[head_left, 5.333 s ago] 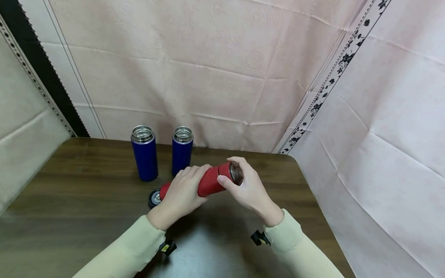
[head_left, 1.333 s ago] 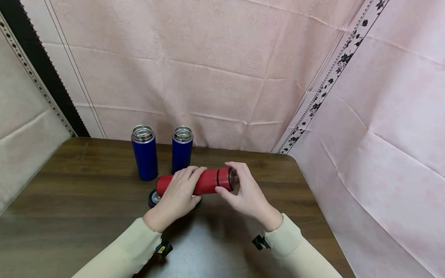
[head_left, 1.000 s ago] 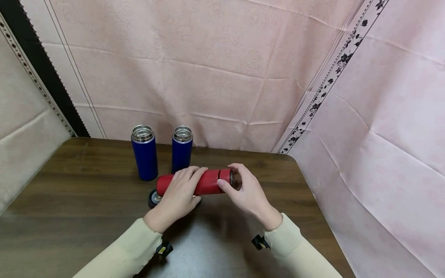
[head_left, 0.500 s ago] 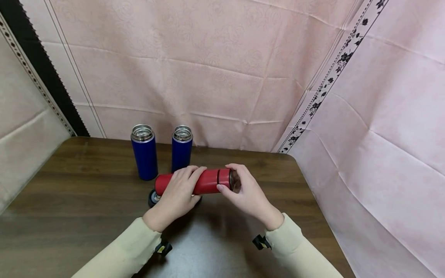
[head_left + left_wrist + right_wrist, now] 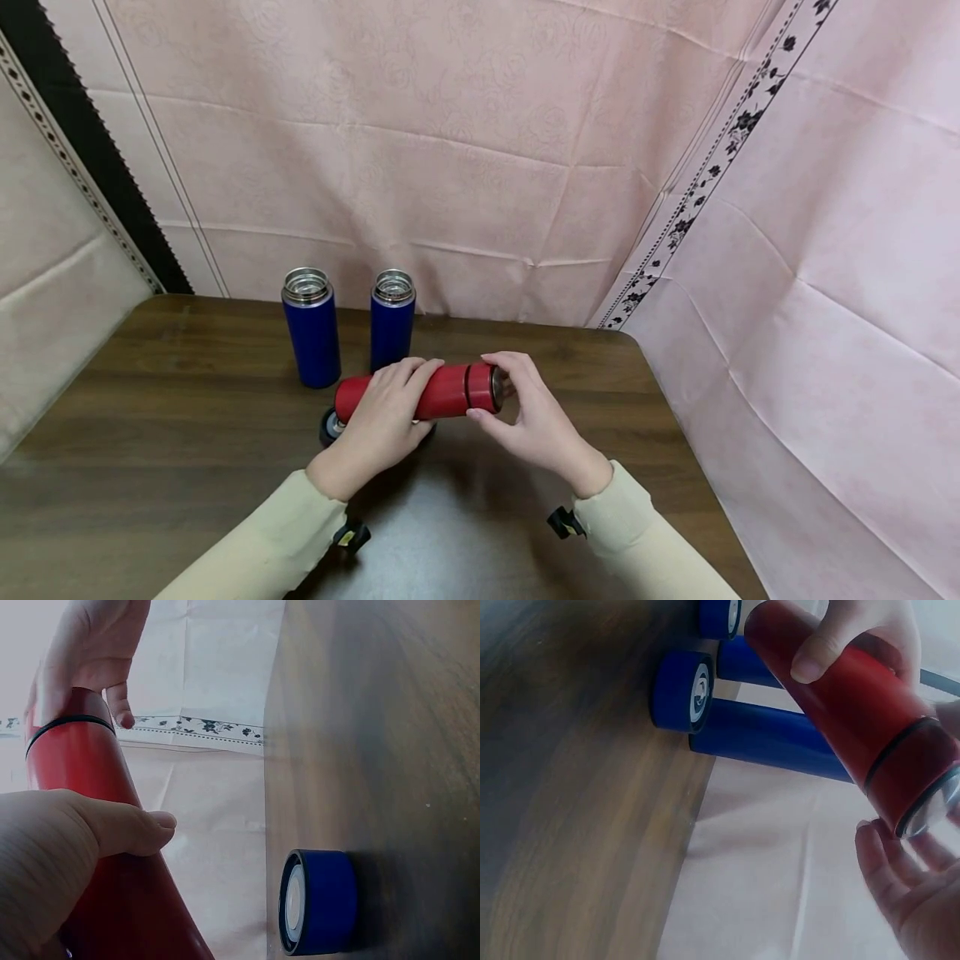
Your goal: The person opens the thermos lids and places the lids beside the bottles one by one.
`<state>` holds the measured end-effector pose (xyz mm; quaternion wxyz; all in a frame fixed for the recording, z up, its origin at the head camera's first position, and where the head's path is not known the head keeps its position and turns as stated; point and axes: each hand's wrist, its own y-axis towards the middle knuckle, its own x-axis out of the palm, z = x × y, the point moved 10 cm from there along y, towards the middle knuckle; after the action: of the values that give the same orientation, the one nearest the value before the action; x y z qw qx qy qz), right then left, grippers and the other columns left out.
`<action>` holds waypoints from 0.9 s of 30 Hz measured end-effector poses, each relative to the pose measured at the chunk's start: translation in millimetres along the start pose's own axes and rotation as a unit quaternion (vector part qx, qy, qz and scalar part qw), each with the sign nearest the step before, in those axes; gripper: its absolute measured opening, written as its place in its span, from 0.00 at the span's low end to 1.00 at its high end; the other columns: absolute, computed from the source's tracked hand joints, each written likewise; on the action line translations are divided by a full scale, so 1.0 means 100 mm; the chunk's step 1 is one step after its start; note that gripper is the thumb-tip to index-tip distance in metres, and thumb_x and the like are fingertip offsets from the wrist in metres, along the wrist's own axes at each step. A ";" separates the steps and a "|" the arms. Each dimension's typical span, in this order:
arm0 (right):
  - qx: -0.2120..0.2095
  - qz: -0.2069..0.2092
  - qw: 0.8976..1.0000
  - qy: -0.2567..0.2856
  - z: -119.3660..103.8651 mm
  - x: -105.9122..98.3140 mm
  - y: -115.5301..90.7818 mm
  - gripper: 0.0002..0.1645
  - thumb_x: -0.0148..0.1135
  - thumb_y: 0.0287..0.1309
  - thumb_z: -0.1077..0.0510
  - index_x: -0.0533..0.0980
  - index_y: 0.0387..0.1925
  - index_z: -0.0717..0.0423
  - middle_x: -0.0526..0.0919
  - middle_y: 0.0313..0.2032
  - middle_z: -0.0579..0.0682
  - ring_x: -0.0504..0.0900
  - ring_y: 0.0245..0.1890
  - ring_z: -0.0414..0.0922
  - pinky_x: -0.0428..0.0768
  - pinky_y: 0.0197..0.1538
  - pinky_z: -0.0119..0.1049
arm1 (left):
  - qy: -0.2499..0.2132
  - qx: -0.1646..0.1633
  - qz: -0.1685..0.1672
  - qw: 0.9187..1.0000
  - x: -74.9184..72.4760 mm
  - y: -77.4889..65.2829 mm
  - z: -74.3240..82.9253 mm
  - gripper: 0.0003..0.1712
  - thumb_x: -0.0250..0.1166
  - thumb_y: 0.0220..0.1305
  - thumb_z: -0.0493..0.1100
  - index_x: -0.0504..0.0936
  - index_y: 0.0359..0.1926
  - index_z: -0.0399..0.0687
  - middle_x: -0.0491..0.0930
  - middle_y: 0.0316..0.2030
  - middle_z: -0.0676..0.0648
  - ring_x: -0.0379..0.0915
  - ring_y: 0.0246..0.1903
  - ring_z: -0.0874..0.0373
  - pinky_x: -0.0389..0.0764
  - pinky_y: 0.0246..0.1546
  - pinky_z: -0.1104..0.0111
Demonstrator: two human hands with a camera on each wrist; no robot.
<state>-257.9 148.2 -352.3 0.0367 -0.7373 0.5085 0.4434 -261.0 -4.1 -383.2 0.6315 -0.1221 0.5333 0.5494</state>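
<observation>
My left hand (image 5: pixel 378 425) wraps round the body of a red thermos bottle (image 5: pixel 446 392), held lying almost level above the table. The fingers and thumb of my right hand (image 5: pixel 536 417) span the bottle's red lid (image 5: pixel 480 387), which has a shiny end; a dark ring separates lid and body. In the right wrist view the fingertips meet the lid's rim. Two blue lids, a nearer one (image 5: pixel 682 690) and a farther one (image 5: pixel 720 615), stand on the table, mostly hidden by my left hand and the bottle in the head view.
Two uncapped blue bottles, a left one (image 5: pixel 311 333) and a right one (image 5: pixel 392 321), stand upright at the back of the wooden table (image 5: pixel 187 433). Pale patterned cloth (image 5: pixel 450 167) hangs behind and at both sides.
My left hand keeps its hold on the red bottle, which has become nearly level since the oldest frame. My right hand's fingers have shifted round the lid several times.
</observation>
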 end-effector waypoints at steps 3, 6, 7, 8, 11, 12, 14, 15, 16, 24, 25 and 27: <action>0.057 0.012 0.998 0.024 0.09 -0.02 0.00 0.39 0.67 0.56 0.40 0.61 0.66 0.37 0.71 0.53 0.42 0.76 0.43 0.41 0.81 0.42 0.39 | 0.004 0.003 -0.001 1.000 -0.01 -0.01 0.01 0.53 0.82 0.39 0.40 0.64 0.68 0.50 0.70 0.57 0.44 0.66 0.56 0.46 0.64 0.61 0.46; 0.111 0.017 0.993 0.039 0.17 -0.01 -0.01 0.34 0.62 0.57 0.35 0.65 0.62 0.36 0.75 0.47 0.41 0.79 0.35 0.41 0.82 0.37 0.40 | 0.016 0.012 0.003 1.000 -0.02 -0.02 0.04 0.53 0.82 0.39 0.41 0.64 0.68 0.50 0.70 0.57 0.43 0.66 0.56 0.46 0.64 0.61 0.46; 0.123 0.015 0.991 0.041 0.19 -0.01 -0.01 0.33 0.62 0.57 0.33 0.66 0.60 0.36 0.76 0.45 0.42 0.80 0.34 0.42 0.82 0.37 0.40 | 0.019 0.015 0.006 1.000 -0.02 -0.02 0.04 0.53 0.82 0.39 0.41 0.64 0.67 0.50 0.70 0.57 0.43 0.66 0.56 0.46 0.65 0.60 0.46; 0.130 0.012 0.991 0.042 0.21 0.00 -0.01 0.32 0.61 0.57 0.32 0.67 0.59 0.37 0.77 0.43 0.42 0.80 0.33 0.42 0.81 0.35 0.40 | 0.022 0.018 0.008 1.000 -0.02 -0.02 0.05 0.53 0.82 0.39 0.41 0.64 0.67 0.50 0.70 0.57 0.43 0.66 0.56 0.46 0.65 0.60 0.46; 0.145 -0.001 0.988 0.050 0.23 0.03 -0.02 0.31 0.62 0.55 0.32 0.69 0.56 0.36 0.78 0.41 0.42 0.80 0.31 0.43 0.81 0.34 0.40 | 0.027 0.024 0.012 0.999 -0.02 -0.03 0.05 0.53 0.82 0.39 0.41 0.65 0.67 0.50 0.71 0.57 0.43 0.66 0.56 0.46 0.65 0.60 0.47; 0.144 -0.004 0.988 0.051 0.23 0.04 -0.02 0.31 0.63 0.55 0.32 0.69 0.56 0.36 0.78 0.41 0.42 0.80 0.32 0.43 0.81 0.34 0.41 | 0.027 0.025 0.013 0.999 -0.02 -0.03 0.05 0.53 0.82 0.39 0.42 0.65 0.67 0.50 0.71 0.56 0.44 0.66 0.55 0.46 0.65 0.60 0.47; 0.140 -0.009 0.989 0.053 0.22 0.04 -0.02 0.32 0.64 0.55 0.34 0.69 0.57 0.38 0.78 0.40 0.42 0.79 0.32 0.44 0.81 0.34 0.41 | 0.028 0.024 0.011 0.999 -0.02 -0.03 0.05 0.53 0.82 0.39 0.42 0.65 0.67 0.50 0.71 0.56 0.44 0.66 0.55 0.47 0.66 0.60 0.47; 0.137 -0.011 0.989 0.053 0.21 0.04 -0.02 0.33 0.65 0.55 0.34 0.68 0.58 0.39 0.78 0.40 0.42 0.79 0.32 0.44 0.81 0.34 0.40 | 0.029 0.022 0.010 0.999 -0.02 -0.03 0.05 0.53 0.82 0.39 0.42 0.65 0.67 0.50 0.71 0.56 0.44 0.66 0.55 0.47 0.66 0.60 0.47; 0.133 -0.013 0.990 0.053 0.20 0.05 -0.02 0.33 0.65 0.55 0.35 0.68 0.59 0.40 0.78 0.40 0.42 0.79 0.32 0.44 0.81 0.34 0.40 | 0.029 0.021 0.009 0.999 -0.01 -0.03 0.04 0.53 0.82 0.39 0.42 0.65 0.67 0.50 0.71 0.57 0.44 0.66 0.55 0.47 0.66 0.60 0.47; 0.077 -0.021 0.996 0.037 0.10 0.04 -0.01 0.36 0.69 0.55 0.43 0.64 0.63 0.36 0.70 0.51 0.42 0.76 0.39 0.43 0.81 0.38 0.35 | 0.019 0.007 -0.004 1.000 -0.01 -0.02 0.01 0.53 0.82 0.39 0.42 0.65 0.68 0.51 0.71 0.57 0.45 0.66 0.56 0.47 0.66 0.60 0.46; 0.063 -0.025 0.997 0.031 0.08 0.04 -0.01 0.37 0.70 0.55 0.46 0.63 0.64 0.36 0.69 0.53 0.42 0.75 0.42 0.42 0.81 0.40 0.35 | 0.017 0.005 -0.005 1.000 -0.01 -0.02 0.01 0.53 0.82 0.39 0.42 0.65 0.67 0.51 0.71 0.57 0.45 0.66 0.56 0.47 0.66 0.59 0.46; 0.034 -0.035 0.999 0.019 0.03 0.06 0.00 0.40 0.71 0.55 0.51 0.62 0.65 0.37 0.66 0.58 0.42 0.73 0.48 0.42 0.80 0.45 0.35 | 0.014 0.002 -0.008 1.000 -0.01 -0.02 -0.01 0.53 0.82 0.39 0.42 0.64 0.68 0.51 0.71 0.57 0.45 0.66 0.56 0.47 0.66 0.59 0.46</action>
<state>-258.8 145.6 -357.9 0.0670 -0.7614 0.4976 0.4101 -259.6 -5.9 -384.0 0.6282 -0.1329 0.5421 0.5420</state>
